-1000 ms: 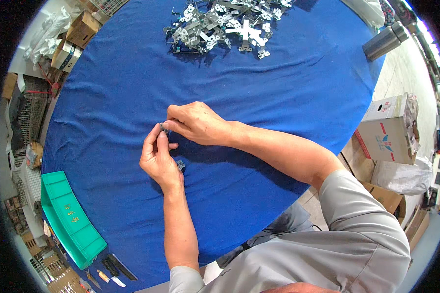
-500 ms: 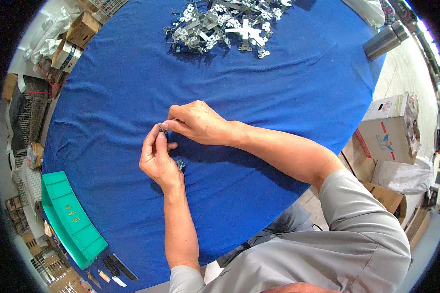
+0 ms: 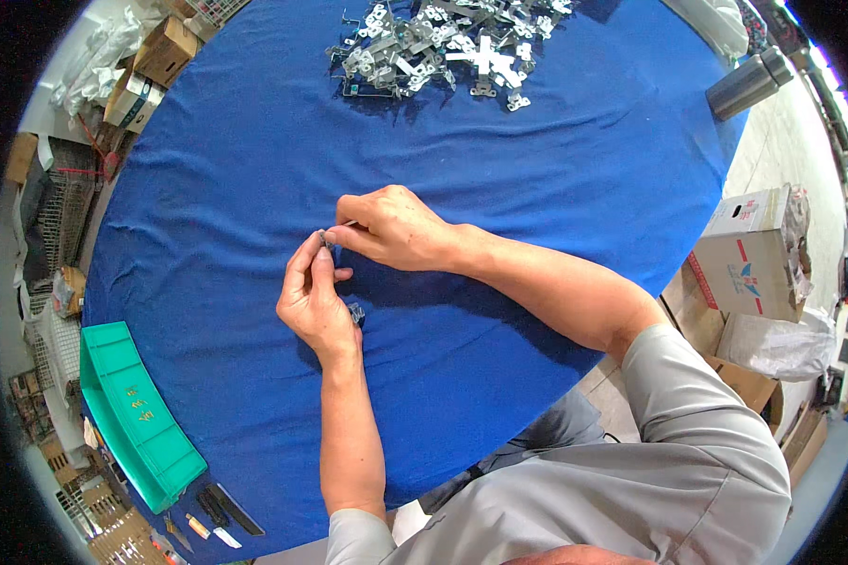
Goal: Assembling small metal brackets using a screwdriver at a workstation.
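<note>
My left hand (image 3: 316, 306) and my right hand (image 3: 396, 228) meet over the middle of the blue cloth (image 3: 499, 395). Thumb and forefinger of the left pinch a small dark metal part (image 3: 324, 239), mostly covered by the fingertips. From the other side, the right thumb and forefinger are closed on the same part. A shiny metal bracket (image 3: 356, 314) shows beside the left palm, near the wrist; whether that hand holds it or it lies on the cloth I cannot tell. At the far side lies a heap of silver metal brackets (image 3: 410, 56).
A green plastic tray (image 3: 141, 414) stands at the near left edge, with a black comb-like strip (image 3: 238, 508) and small tools beside it. A steel tumbler (image 3: 749, 85) leans at the far right edge. Right of the table is a white carton (image 3: 740, 250).
Both hands and the pinched part sit slightly farther right and higher in the picture, though the whole view has shifted a little too. The grip looks the same.
</note>
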Tool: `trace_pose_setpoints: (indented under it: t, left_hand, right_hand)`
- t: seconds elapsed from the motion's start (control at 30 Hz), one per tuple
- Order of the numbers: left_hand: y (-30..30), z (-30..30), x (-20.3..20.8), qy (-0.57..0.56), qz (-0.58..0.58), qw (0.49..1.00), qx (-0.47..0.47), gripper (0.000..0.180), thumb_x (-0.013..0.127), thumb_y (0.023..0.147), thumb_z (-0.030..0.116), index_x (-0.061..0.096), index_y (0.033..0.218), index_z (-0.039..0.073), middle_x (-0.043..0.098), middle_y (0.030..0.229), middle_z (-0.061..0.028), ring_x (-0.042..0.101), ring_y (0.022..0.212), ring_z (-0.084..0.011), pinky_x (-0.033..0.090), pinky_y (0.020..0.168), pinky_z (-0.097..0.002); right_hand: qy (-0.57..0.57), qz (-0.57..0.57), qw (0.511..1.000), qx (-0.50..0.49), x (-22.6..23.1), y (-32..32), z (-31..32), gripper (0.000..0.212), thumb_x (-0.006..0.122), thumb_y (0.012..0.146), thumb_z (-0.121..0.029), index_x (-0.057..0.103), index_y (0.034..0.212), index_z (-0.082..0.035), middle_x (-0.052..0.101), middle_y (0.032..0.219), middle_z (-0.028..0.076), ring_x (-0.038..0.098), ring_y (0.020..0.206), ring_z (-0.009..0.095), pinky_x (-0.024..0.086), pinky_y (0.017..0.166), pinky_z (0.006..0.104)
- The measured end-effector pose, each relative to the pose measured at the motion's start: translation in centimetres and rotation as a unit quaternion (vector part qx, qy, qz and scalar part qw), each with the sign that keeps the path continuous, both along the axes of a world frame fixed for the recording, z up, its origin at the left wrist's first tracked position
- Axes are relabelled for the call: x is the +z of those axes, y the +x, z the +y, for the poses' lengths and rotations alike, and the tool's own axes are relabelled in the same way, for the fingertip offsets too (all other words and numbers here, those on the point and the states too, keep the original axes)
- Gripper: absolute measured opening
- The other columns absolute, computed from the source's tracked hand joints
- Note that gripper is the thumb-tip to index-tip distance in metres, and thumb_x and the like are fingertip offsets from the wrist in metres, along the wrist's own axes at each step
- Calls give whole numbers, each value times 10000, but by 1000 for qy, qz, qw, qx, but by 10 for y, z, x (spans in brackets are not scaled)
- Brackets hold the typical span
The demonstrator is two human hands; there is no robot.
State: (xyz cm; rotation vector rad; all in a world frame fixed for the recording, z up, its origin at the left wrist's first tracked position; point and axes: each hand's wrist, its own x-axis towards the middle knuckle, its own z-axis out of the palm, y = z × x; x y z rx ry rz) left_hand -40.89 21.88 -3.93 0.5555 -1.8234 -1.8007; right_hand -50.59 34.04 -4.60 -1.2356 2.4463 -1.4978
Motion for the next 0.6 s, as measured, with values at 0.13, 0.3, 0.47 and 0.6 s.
trace_pose_setpoints:
  t: [0.13, 0.3, 0.47, 0.6]
  left_hand:
    - [-1, -2, -3, 7, 4, 1000, -4, 204, 595, 943, -22, 695, 1119, -49, 707, 1073, -133, 676, 820, -122, 568, 606, -213]
    - [0, -2, 1, 9, 3, 1000, 4, 220, 601, 954, 10, 668, 1150, -62, 710, 1053, -127, 672, 809, -107, 575, 628, -217]
    - [1, -3, -1, 10, 2, 1000, -3, 228, 596, 954, 6, 661, 1162, -64, 709, 1053, -128, 671, 809, -106, 574, 630, -217]
    - [0, 0, 2, 9, -8, 1000, 8, 237, 593, 955, 8, 655, 1173, -63, 710, 1044, -124, 668, 789, -105, 569, 628, -214]
  right_hand:
    - [-99, -20, 995, -11, 3, 0, 1, 335, 637, 916, -309, 608, 758, -15, 626, 651, 204, 638, 633, 410, 483, 576, 498]
    - [-6, -20, 1000, -13, 3, 0, 0, 314, 642, 908, -296, 612, 789, -7, 640, 681, 204, 647, 662, 403, 487, 601, 494]
    - [-109, -14, 994, -29, -1, 2, -3, 306, 661, 925, -264, 600, 785, 1, 620, 649, 196, 632, 605, 381, 459, 545, 457]
    - [-30, 7, 999, -17, -5, -1, -1, 306, 656, 923, -267, 599, 779, -3, 628, 648, 185, 636, 605, 373, 464, 549, 453]
